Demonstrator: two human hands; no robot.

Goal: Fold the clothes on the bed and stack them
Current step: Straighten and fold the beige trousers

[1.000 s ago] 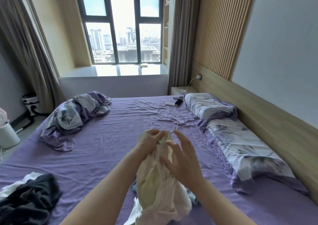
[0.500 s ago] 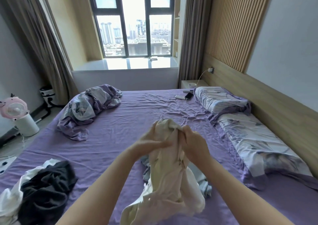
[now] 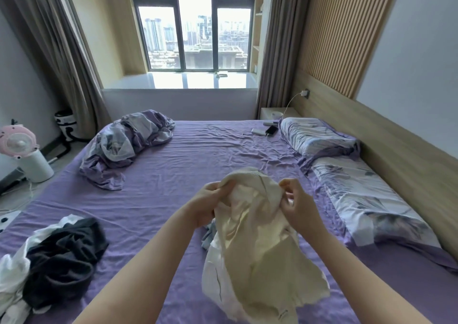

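since a moment ago both hands have drawn a little apart along the top edge of the cream garment [image 3: 255, 227], which now hangs more opened out between them; the head view has also tipped so more of the floor on the left shows.

the left hand [image 3: 207, 206] has its fingers curled round the garment's upper left edge, and the right hand [image 3: 298, 206] pinches the upper right edge with bent fingers. both grips are closed on the cloth. the garment is lifted above the middle of the bed [image 3: 193, 165], its lower part drooping toward the camera, with a white layer showing at its lower left.

counted: two hands, one cream garment held, one bluish piece of clothing [image 3: 209, 235] lying on the sheet just behind it and mostly hidden, one pile of black and white clothes [image 3: 57, 256] at the near left of the bed, one crumpled purple duvet [image 3: 126, 145] at the far left, two floral pillows [image 3: 314, 135] [image 3: 366, 202] in a row along the right side, and two phone-like devices [image 3: 265, 131] near the far pillow, one with a cable.

the bed has a wrinkled purple sheet. a wooden headboard [image 3: 401, 150] runs along the right under a slatted panel. a tall window [image 3: 195, 26] with a wide sill faces the far end, brown curtains [image 3: 57, 46] on each side. on the floor at left stand a pink and white fan [image 3: 23, 150] and a black and white bin [image 3: 65, 125].
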